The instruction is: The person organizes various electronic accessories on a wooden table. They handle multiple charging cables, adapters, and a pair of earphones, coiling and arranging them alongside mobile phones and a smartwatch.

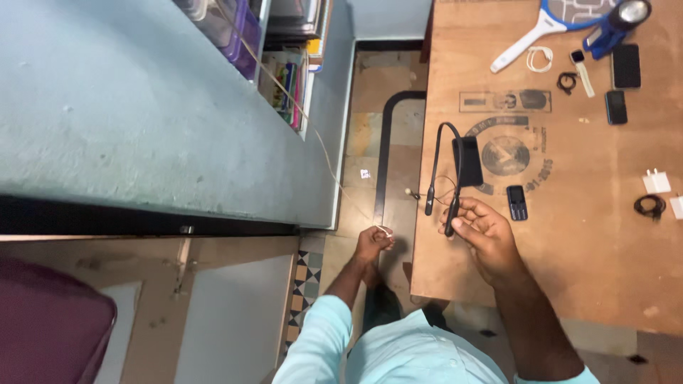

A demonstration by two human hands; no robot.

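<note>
My right hand [482, 231] is closed around one end of a black neckband earphone [440, 153] that arches up over the left edge of the wooden table [590, 235]. Thin earbud wires dangle from the band beside that hand. My left hand [373, 243] is lower and to the left, over the floor, pinching the white end of a thin pale cable [313, 128] that runs up toward the shelves. A black rectangular device [467, 161] lies on the table just above my right hand, and a small black keypad phone [517, 203] lies to its right.
Farther back on the table lie a blue-and-white racket-shaped bug swatter [548, 25], a blue torch [617, 25], a coiled white cable [540, 59], two dark phones [626, 65], a watch, white plug adapters [656, 181] and a black cable coil [649, 206]. A teal wall and cluttered shelves [284, 78] stand left.
</note>
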